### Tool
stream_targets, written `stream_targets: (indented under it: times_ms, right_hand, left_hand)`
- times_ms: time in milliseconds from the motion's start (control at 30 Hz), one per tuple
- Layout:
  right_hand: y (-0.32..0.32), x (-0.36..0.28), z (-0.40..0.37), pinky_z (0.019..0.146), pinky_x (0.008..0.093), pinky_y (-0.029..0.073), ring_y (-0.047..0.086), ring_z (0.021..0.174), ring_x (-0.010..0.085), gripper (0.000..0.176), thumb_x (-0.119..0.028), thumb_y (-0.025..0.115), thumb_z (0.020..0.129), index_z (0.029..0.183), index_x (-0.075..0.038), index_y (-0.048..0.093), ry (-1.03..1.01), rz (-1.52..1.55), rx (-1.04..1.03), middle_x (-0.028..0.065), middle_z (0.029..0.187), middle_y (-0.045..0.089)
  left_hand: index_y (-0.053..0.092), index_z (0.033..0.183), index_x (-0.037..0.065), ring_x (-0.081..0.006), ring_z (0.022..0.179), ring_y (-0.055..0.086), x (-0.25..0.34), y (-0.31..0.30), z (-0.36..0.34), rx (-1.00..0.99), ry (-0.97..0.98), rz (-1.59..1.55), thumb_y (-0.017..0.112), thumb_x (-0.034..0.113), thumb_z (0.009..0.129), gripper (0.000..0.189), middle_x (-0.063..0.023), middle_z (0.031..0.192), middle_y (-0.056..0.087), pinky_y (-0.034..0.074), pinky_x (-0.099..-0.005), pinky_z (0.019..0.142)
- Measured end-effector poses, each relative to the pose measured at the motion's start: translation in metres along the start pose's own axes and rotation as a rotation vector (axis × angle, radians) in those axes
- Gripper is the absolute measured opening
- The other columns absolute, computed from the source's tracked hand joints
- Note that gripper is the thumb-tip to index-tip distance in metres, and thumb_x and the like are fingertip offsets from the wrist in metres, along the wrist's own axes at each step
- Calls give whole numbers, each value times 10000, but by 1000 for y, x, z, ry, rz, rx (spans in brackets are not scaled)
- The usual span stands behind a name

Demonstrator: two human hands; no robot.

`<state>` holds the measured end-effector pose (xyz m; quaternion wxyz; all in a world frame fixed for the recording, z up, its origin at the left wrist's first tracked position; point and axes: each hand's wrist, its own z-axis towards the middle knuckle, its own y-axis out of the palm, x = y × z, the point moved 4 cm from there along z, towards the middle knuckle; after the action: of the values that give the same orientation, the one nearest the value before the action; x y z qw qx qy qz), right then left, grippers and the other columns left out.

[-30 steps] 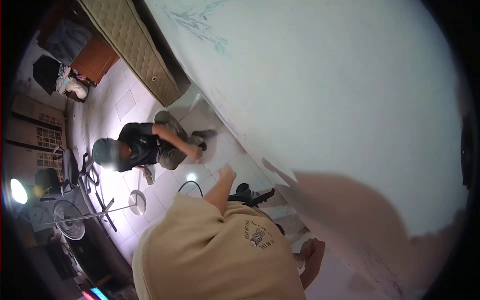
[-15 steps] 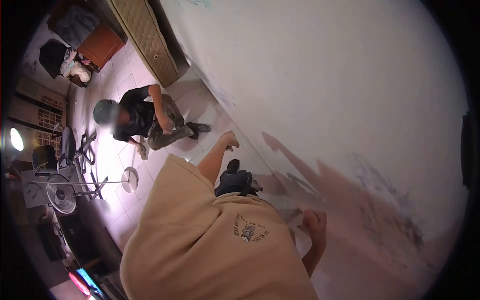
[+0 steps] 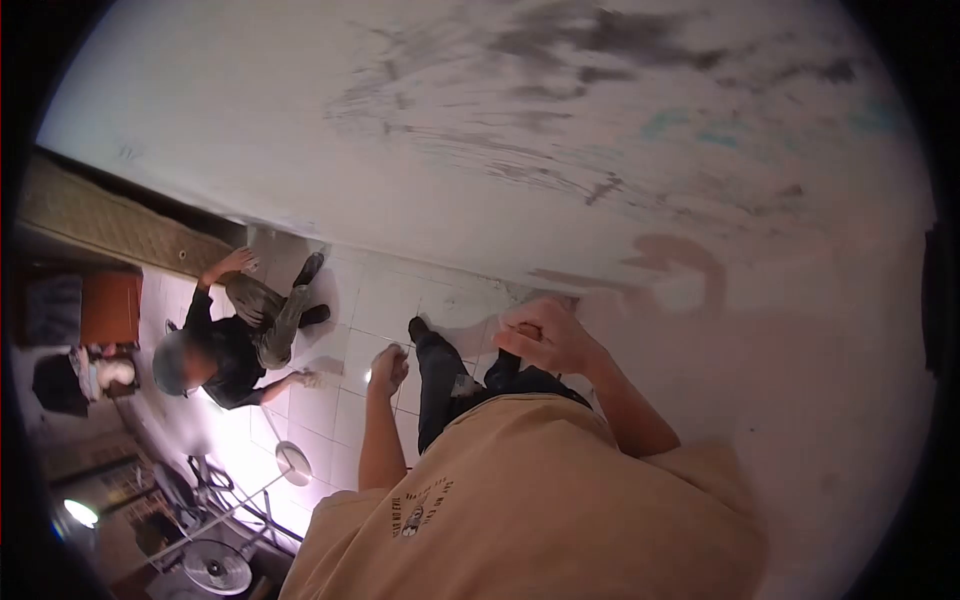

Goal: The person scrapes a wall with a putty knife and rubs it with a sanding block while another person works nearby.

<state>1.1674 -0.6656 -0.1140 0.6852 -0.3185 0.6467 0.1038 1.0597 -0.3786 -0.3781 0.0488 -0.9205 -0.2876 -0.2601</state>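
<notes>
Fingers curled inward, my left hand (image 3: 388,368) hangs over the tiled floor (image 3: 375,300), to the left of my dark-trousered legs (image 3: 440,375). My right hand (image 3: 548,335) is closed in a loose fist above my other leg, near the foot of the wall (image 3: 450,220). The two hands are apart, and no object shows in either. A co-worker (image 3: 230,350) in dark clothes and a cap is low on the floor at the left, arms spread, with one hand (image 3: 238,262) near the mattress and the other (image 3: 305,379) towards my left hand.
A mattress (image 3: 120,215) leans along the wall at the upper left. Red-brown furniture (image 3: 110,308) stands below it. A fan (image 3: 215,567), a round stand base (image 3: 293,463) and a chair (image 3: 175,495) are at the lower left. Dark smudges mark the wall.
My view has turned, so the wall now spans the top. My right hand has risen in front of me. The co-worker's arms have spread apart from the lap.
</notes>
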Motion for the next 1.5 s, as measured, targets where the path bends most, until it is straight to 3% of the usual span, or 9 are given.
stream_targets:
  times_ms: [200, 333, 433, 667, 867, 933, 1167, 1233, 1500]
  right_hand:
    - [-55, 0, -52, 405, 321, 245, 270, 397, 225, 345, -213, 538, 681, 491, -45, 303, -352, 13, 275, 61, 436, 259]
    - [-94, -136, -128, 374, 305, 198, 280, 386, 225, 325, -239, 557, 612, 479, -72, 311, -834, -206, 587, 46, 444, 266]
    - [-97, -146, -154, 398, 295, 264, 342, 415, 220, 269, -268, 531, 655, 548, -67, 388, -957, -363, 399, 53, 512, 369]
    - [-99, -119, -96, 349, 244, 250, 310, 333, 178, 402, -322, 440, 775, 465, -87, 339, -873, -343, 516, 6, 419, 342]
    - [-103, -60, -59, 359, 308, 247, 340, 370, 232, 279, -213, 575, 560, 488, -92, 334, -938, -351, 588, 48, 437, 323]
    - [-106, -28, -34, 356, 310, 242, 327, 366, 230, 266, -193, 567, 568, 486, -98, 332, -411, -204, 408, 51, 437, 300]
    - [-92, -122, -72, 351, 311, 236, 322, 364, 231, 271, -184, 565, 556, 485, -91, 321, -1000, -223, 462, 66, 443, 276]
    - [-99, -75, -39, 346, 309, 237, 321, 362, 226, 293, -222, 581, 529, 486, -96, 320, -754, -299, 455, 47, 443, 283]
    - [-104, -101, -89, 361, 308, 241, 313, 367, 229, 277, -197, 568, 546, 478, -95, 320, -884, -340, 475, 52, 442, 281]
  left_hand:
    - [396, 593, 55, -152, 334, 382, -128, -112, 12, 311, -287, 119, 473, 108, 774, 204, -57, 446, 367, 348, -254, 303]
    - [404, 649, 20, -167, 369, 419, -147, -118, -39, 169, -388, 237, 442, 103, 779, 160, -80, 485, 397, 348, -254, 311]
    - [425, 714, -7, -184, 403, 437, -184, -130, 4, 190, -418, 252, 428, 101, 779, 126, -105, 551, 443, 374, -276, 344]
    - [430, 771, 31, -189, 422, 439, -77, -55, 18, 15, -80, 451, 439, 143, 766, 113, -123, 664, 484, 411, -299, 351]
    - [439, 826, 38, -190, 451, 456, -48, -22, 2, 12, 117, 434, 451, 131, 745, 123, -114, 703, 485, 415, -311, 361]
    - [450, 774, 44, -186, 440, 446, -62, -34, 10, -55, 128, 495, 463, 137, 748, 98, -106, 661, 478, 409, -321, 353]
    - [464, 805, 4, -222, 444, 480, -140, -112, -1, 54, -237, 457, 462, 125, 753, 132, -143, 682, 504, 438, -357, 374]
    - [471, 817, 4, -222, 408, 455, -131, -108, -32, 87, -285, 637, 449, 110, 757, 124, -135, 652, 495, 428, -353, 362]
    - [464, 759, 12, -207, 386, 456, -132, -98, -35, 18, -174, 570, 446, 106, 742, 97, -123, 627, 483, 424, -343, 343]
